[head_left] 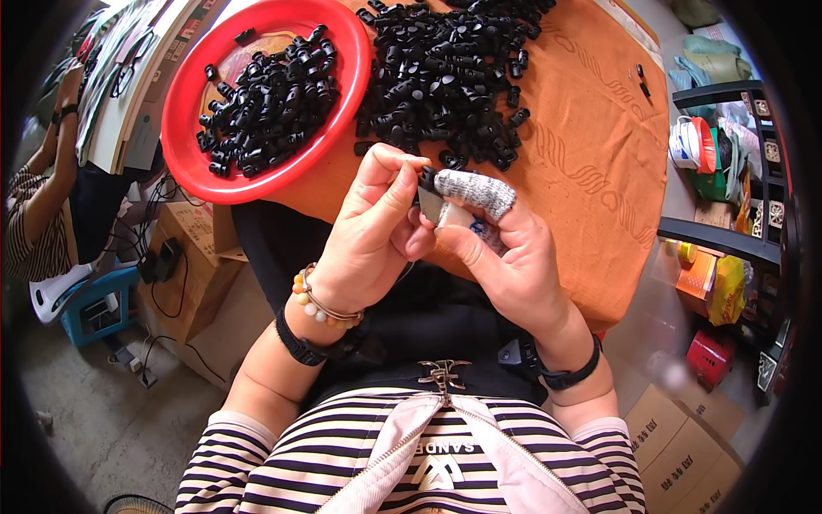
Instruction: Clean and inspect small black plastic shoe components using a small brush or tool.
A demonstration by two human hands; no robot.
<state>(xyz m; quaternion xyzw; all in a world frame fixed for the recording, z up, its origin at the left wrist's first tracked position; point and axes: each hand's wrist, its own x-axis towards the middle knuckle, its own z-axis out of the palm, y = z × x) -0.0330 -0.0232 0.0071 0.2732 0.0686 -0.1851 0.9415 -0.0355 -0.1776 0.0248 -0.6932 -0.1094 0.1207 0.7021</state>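
And here we are, both hands meeting just beyond the lap, near the edge of the orange cloth! The left hand has its thumb and forefinger pinched together on a small black piece, up between the two hands. The right hand comes in close from the other side, a grey knitted sleeve over its forefinger, thumb and fingers bent inward around something pale; whether they clamp the piece itself, I can't tell. Just beyond, look at that heap of black pieces spread on the cloth! To its left sits the red dish, more black parts clustered inside it. Over toward the cloth's right edge, a few slender black bits lie well apart from the heap. A beaded bracelet circles the left wrist, and far left, another person's arm shows.
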